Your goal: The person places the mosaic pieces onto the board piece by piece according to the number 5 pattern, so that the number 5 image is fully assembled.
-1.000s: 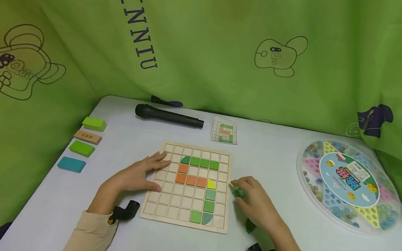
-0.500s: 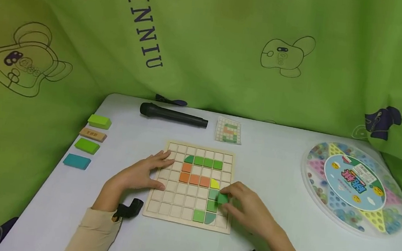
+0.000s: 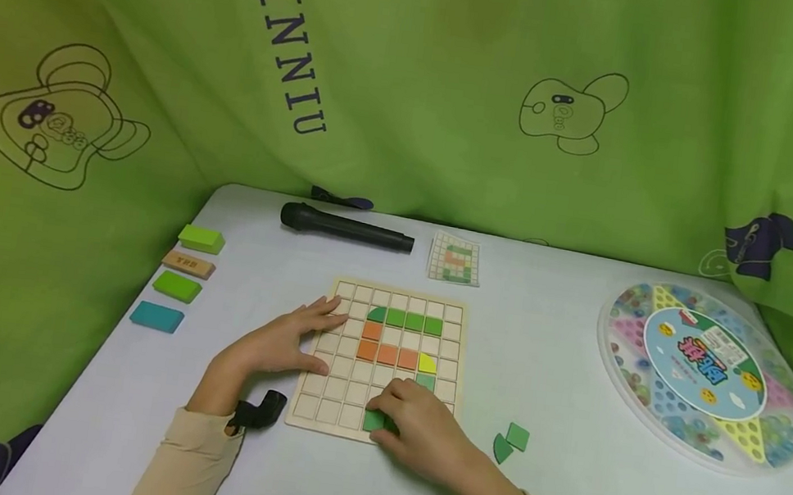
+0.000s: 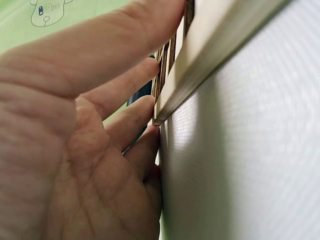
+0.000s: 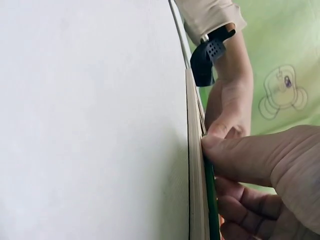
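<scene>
A wooden grid board [image 3: 330, 392] lies on the table with coloured tiles in its cells: a row of green squares [image 3: 414, 321], orange squares [image 3: 387, 355] and a yellow quarter-round tile [image 3: 428, 364]. My left hand [image 3: 273, 345] rests on the board's left edge, fingers spread, the thumb lying across the rim. Over the board's lower part, my right hand [image 3: 422, 432] pinches a green square tile [image 3: 373, 420] at a bottom-row cell. In the right wrist view the thumb [image 5: 235, 152] presses at the board's edge. The right hand hides the lower right cells.
Right of the board lie a green square tile [image 3: 518, 437] and a dark green quarter-round tile [image 3: 502, 449]. Behind it are a patterned card [image 3: 455, 260] and a black microphone [image 3: 347, 227]. Several blocks [image 3: 177, 287] line the left side; a round Chinese checkers set [image 3: 703, 376] sits at right.
My right hand has carried a green square tile from beside the board leftward over it to the bottom row. Two loose tiles at right are now uncovered. The left hand stays on the board.
</scene>
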### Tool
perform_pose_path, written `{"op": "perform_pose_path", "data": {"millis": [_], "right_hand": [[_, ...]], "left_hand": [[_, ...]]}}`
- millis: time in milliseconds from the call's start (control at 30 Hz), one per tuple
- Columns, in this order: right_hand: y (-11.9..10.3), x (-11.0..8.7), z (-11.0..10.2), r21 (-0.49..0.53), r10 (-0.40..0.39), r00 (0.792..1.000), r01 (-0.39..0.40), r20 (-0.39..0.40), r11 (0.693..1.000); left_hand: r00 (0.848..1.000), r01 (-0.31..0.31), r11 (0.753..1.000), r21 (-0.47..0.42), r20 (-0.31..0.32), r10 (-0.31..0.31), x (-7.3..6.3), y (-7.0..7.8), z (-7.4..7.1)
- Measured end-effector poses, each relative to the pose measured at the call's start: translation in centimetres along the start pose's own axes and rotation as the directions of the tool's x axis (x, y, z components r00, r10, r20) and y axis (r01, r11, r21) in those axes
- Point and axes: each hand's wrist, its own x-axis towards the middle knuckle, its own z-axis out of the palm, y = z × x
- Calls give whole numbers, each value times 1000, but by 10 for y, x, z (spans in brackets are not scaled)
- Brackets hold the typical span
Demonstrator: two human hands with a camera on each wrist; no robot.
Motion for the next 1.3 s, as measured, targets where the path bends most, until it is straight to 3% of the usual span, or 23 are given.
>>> {"op": "perform_pose_path", "data": {"millis": [200, 333, 467, 600, 733, 900, 1133, 1233, 1300], "right_hand": [[0, 0, -1, -1, 2, 1000, -2, 1, 1000], [6, -11, -12, 35, 41, 999, -40, -21, 999], [22, -41, -26, 81, 120, 985, -111, -120, 991], [44, -78, -33, 102, 161, 955, -140, -250, 985], [57, -105, -34, 121, 177, 937, -147, -299, 982], [61, -122, -33, 151, 268, 917, -232, -297, 961], [56, -125, -30, 84, 393, 897, -384, -203, 920], [54, -124, -30, 63, 401, 897, -396, -188, 916], [52, -122, -30, 76, 366, 907, -359, -208, 930]], "left_hand": [[1000, 10, 1000, 1, 1, -10, -1, 1, -3], [1000, 10, 1000, 5, -1, -10, -2, 1, -3], [1000, 13, 1000, 6, 0, -13, -3, 0, -2], [1000, 17, 1000, 18, -4, -17, -3, -1, -2], [1000, 12, 1000, 23, -7, -12, -2, -2, -2], [1000, 9, 1000, 16, -8, -8, -1, -3, 0], [1000, 2, 1000, 7, 1, -2, 1, -2, 2], [1000, 7, 1000, 8, 2, -7, 1, -1, 2], [1000, 11, 1000, 6, 2, -11, 2, 0, 2]]}}
